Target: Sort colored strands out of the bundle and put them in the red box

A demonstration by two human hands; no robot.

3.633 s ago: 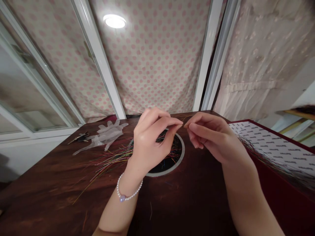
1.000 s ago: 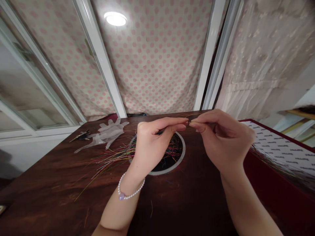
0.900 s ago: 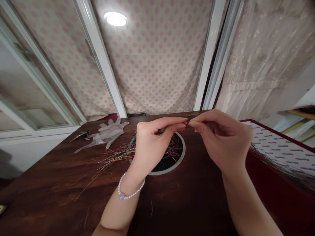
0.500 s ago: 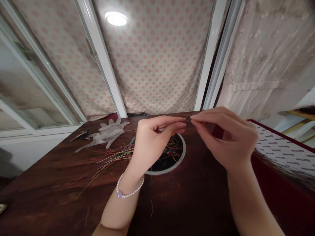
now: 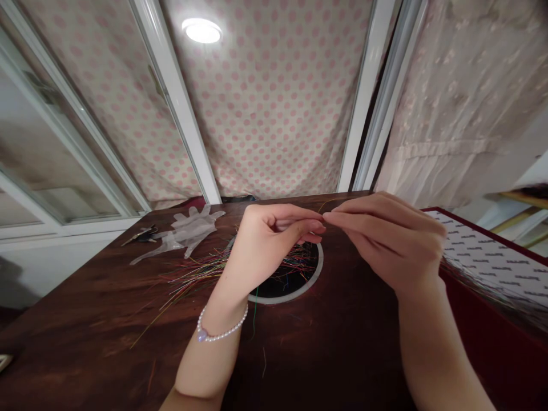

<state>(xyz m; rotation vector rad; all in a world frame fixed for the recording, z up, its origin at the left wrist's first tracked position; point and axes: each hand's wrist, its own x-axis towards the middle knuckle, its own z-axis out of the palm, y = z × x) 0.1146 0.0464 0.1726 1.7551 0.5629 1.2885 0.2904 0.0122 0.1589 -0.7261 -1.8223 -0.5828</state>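
Note:
My left hand [image 5: 274, 242] is raised over a round black dish [image 5: 314, 279] with a pale rim, its thumb and fingers pinched together. My right hand [image 5: 389, 242] is pinched too, and its fingertips meet those of the left. A thin yellowish wire [image 5: 327, 202] arcs up at the right fingertips. Part of a green wire [image 5: 256, 314] hangs below my left hand. Many thin coloured wires [image 5: 197, 274] lie across the dish and stick out to its left.
A clear plastic glove [image 5: 188, 231] and keys [image 5: 145, 235] lie at the back left of the brown table [image 5: 98, 308]. On the right, a dark red box [image 5: 479, 319] with a white printed lining [image 5: 492, 257] holds more wires.
My right hand has moved slightly left, closing the gap between the fingertips. The yellowish wire now arcs above them, and more green wire shows below my left hand.

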